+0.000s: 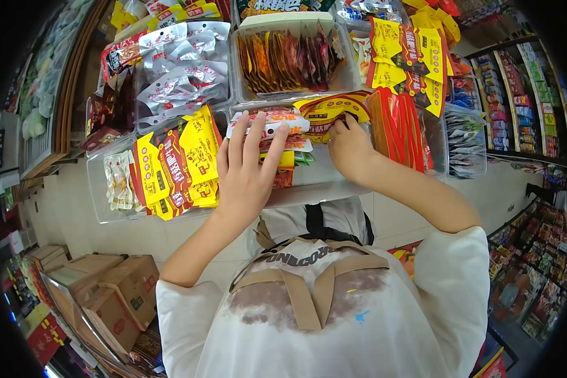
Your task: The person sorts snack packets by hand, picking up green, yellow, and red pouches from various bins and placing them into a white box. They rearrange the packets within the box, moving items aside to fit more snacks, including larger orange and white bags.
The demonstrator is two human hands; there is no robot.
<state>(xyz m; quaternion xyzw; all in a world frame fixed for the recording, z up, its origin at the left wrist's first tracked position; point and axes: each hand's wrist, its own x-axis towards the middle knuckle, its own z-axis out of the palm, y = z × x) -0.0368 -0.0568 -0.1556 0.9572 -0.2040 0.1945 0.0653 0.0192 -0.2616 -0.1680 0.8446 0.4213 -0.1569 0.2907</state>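
My left hand [249, 151] lies with fingers spread over a white-and-red snack packet [282, 120] in a clear plastic bin [318, 183]. Under and beside that packet are more packets, one with yellow and green edges. My right hand [349, 145] is in the same bin, its fingers curled at a yellow-and-black snack packet [324, 107] that stands against the bin's back wall. The fingertips are partly hidden there, but they look closed on the packet's edge. Right of this hand stands a row of red packets [397, 129].
To the left are yellow-and-red packets [176, 164] in a neighbouring bin. Behind stand silver packets [186, 66] and a bin of upright brown and red packets [290, 60]. Yellow packets [409, 57] hang over the right bins. Cardboard boxes [116, 293] sit at lower left, stocked shelves [516, 94] at right.
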